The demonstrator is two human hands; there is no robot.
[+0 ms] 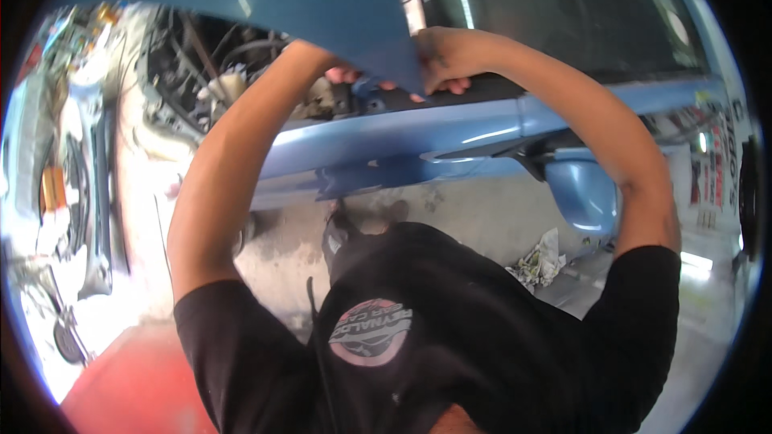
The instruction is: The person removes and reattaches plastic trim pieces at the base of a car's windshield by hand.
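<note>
Blue hood panel (265,0) raised at 12 o'clock over engine bay (217,72); right hand (441,60) closed on its rear corner, left hand (342,74) mostly hidden beneath, grip can't tell; fender (402,137) below

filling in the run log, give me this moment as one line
left hand: under raised blue hood corner, mostly hidden | right hand: gripping hood's rear corner | below: blue fender, side mirror | engine bay open
</note>
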